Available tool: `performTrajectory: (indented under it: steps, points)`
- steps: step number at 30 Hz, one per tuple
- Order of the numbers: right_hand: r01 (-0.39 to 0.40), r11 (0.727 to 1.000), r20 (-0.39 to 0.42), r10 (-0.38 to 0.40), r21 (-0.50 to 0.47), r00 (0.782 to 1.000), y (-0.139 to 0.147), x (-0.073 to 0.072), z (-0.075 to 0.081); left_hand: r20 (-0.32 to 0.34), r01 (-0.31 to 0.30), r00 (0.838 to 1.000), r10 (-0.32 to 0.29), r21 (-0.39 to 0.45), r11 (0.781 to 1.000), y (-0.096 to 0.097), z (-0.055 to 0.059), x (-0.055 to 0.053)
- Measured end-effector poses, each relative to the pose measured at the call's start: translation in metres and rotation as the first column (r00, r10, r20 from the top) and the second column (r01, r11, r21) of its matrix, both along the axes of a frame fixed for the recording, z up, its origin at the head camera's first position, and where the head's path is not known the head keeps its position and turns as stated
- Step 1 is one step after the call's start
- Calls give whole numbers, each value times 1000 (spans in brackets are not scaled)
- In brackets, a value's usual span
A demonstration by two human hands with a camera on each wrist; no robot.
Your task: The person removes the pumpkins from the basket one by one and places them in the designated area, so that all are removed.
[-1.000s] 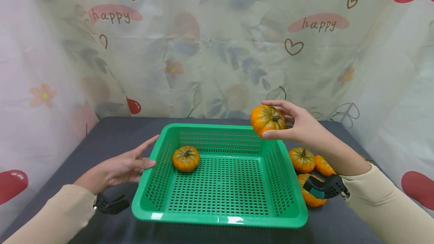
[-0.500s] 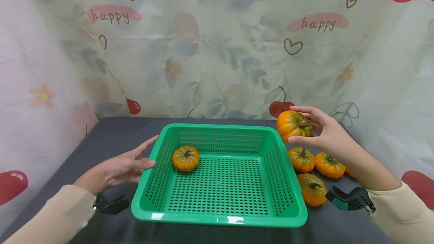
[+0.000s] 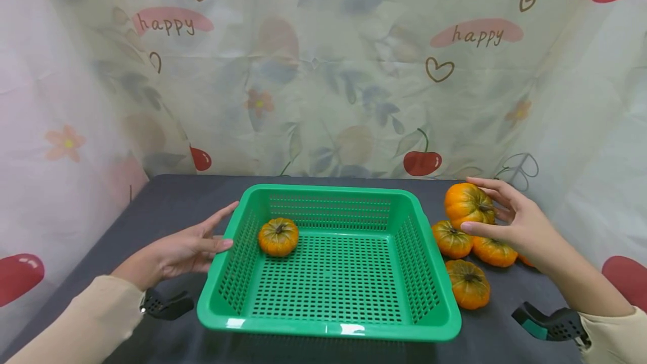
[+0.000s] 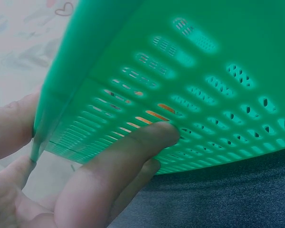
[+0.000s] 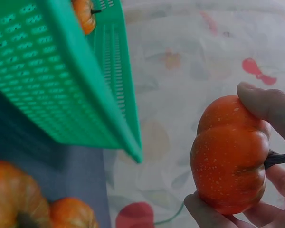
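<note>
In the head view my right hand [image 3: 515, 215] holds a small orange pumpkin [image 3: 467, 205] with a dark stem, raised above other pumpkins right of the basket. The right wrist view shows the thumb and fingers [image 5: 261, 102] on opposite sides of that pumpkin [image 5: 230, 156]. At the left side of a green plastic basket [image 3: 328, 330], my left hand [image 3: 184, 251] grips the rim, with fingers [image 4: 133, 147] against the slotted outer wall in the left wrist view. One pumpkin [image 3: 278, 237] sits inside the basket near its left wall.
Beside the basket's right wall lie several pumpkins, among them a near one [image 3: 467, 284], a far one [image 3: 452, 239] and one farther right [image 3: 495, 251]. A dark cloth [image 3: 177, 195] covers the table. A printed curtain [image 3: 323, 100] encloses the back and sides.
My right hand has carried the pumpkin right and downward, from over the basket's back right corner to over the pumpkins beside it. The left hand and basket have stayed in place.
</note>
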State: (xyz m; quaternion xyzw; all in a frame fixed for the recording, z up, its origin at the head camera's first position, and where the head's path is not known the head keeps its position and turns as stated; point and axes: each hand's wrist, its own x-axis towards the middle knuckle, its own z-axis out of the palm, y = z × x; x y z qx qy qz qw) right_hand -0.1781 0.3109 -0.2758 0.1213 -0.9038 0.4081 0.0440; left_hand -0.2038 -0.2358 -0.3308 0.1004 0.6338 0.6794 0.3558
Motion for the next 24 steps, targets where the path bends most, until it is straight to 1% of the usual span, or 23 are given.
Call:
performTrajectory:
  steps: [6,11,14,18,20,24]
  points:
    - [21,1000,32,-20,-23,999,19,5,-16,3,-1,1000,1,1,1000,0,0,0]
    - [59,998,48,-60,12,997,33,11,-30,4,-4,1000,4,-4,1000,1,0,0]
    - [81,996,82,-83,23,993,39,14,-37,3,-5,1000,5,-5,1000,1,0,0]
    - [85,996,153,-82,-16,985,49,18,-46,4,-5,1000,5,-2,1000,1,0,0]
    - [93,996,169,-89,-15,982,53,19,-52,4,-5,1000,5,0,1000,1,0,0]
    - [117,993,166,-118,18,979,62,22,-64,7,-2,1000,2,5,1000,1,0,0]
